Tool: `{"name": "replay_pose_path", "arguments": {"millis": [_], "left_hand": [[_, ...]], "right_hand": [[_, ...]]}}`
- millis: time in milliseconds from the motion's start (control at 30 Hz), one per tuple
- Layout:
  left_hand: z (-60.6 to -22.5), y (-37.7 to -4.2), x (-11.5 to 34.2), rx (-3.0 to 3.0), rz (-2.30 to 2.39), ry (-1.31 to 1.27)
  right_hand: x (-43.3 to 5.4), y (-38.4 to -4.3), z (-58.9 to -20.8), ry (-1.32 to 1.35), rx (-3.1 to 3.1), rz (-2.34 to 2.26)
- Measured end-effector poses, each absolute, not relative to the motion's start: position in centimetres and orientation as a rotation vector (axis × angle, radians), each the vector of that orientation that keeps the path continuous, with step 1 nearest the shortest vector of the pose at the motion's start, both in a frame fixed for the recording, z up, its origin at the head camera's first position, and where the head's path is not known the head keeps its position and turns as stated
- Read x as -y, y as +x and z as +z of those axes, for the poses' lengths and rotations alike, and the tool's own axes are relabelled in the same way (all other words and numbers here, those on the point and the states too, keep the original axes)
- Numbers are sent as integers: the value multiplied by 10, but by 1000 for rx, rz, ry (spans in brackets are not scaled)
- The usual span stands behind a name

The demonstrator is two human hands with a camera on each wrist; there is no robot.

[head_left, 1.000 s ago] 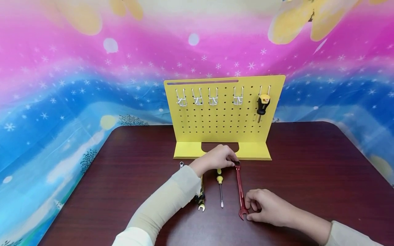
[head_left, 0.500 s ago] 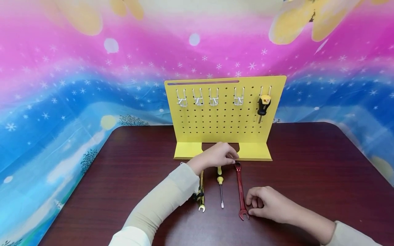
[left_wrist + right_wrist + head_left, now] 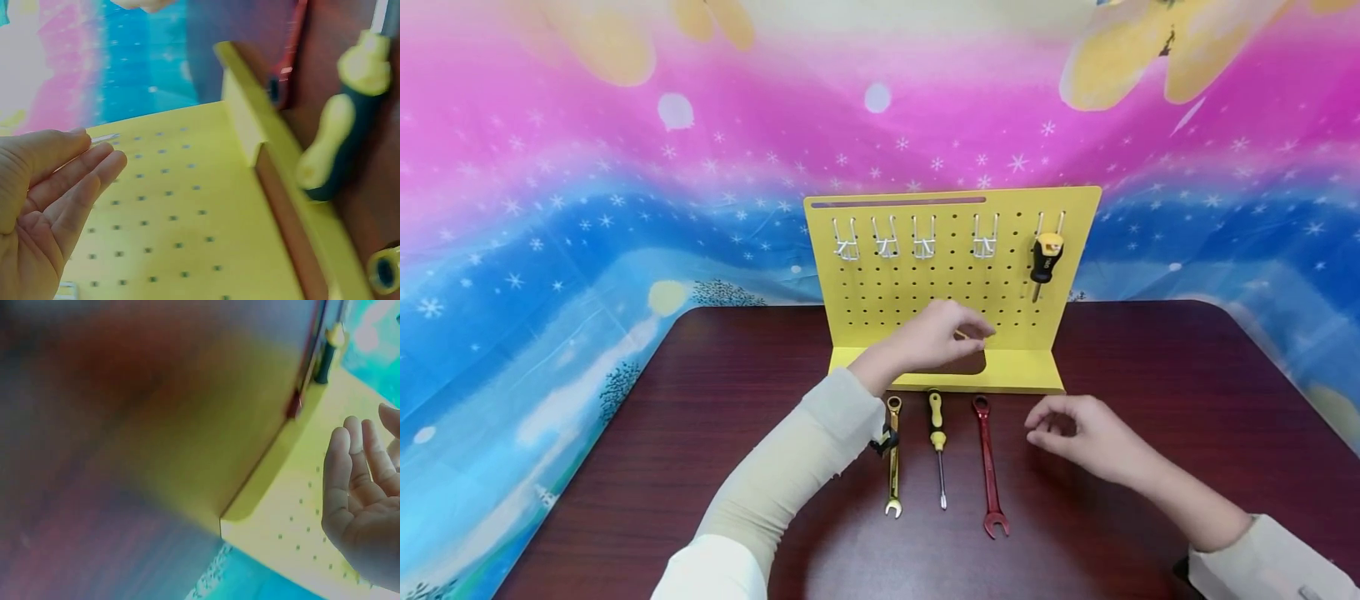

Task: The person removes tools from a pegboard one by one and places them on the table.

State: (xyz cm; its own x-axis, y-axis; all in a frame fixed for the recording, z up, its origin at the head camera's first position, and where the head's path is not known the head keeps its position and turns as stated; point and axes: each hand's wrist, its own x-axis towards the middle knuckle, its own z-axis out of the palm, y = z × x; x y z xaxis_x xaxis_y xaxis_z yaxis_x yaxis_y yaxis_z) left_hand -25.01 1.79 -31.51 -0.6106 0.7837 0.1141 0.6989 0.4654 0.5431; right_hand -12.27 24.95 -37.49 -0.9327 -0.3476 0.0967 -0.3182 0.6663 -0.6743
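Note:
My left hand [image 3: 936, 337] hovers before the lower part of the yellow pegboard [image 3: 940, 292], its fingers loosely bent and nothing in them. Over the table to the right, my right hand [image 3: 1090, 437] is raised with relaxed, curved fingers and is empty too. Nearest to it lies a red combination wrench [image 3: 989, 467], apart from both hands. Left of that are a yellow-and-black screwdriver [image 3: 937, 442] and a gold wrench [image 3: 893, 467], roughly parallel. The left wrist view shows the screwdriver's handle [image 3: 344, 119] beside the pegboard's base.
White double hooks [image 3: 923, 242] line the pegboard's upper part. From the rightmost one hangs a short black-and-yellow screwdriver [image 3: 1046, 257]. A dark object [image 3: 883, 442] shows by my left cuff. The dark wooden table [image 3: 1150, 367] extends to both sides, with a printed cloth [image 3: 587, 208] behind.
My left hand has risen away from the red wrench's ring end toward the pegboard. My right hand has left the wrench's open end, moving up and right. The wrench has stayed in place.

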Motion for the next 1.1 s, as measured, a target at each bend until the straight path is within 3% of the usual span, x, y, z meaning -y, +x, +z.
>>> {"name": "replay_pose_path", "arguments": {"millis": [500, 1100], "left_hand": [[-243, -254, -25, -2613, 1012, 1402], [-211, -278, -55, -2673, 1089, 1284]], "right_hand": [[-278, -158, -359, -187, -2961, -1317], [-272, -201, -366, 101, -2781, -1727]]}}
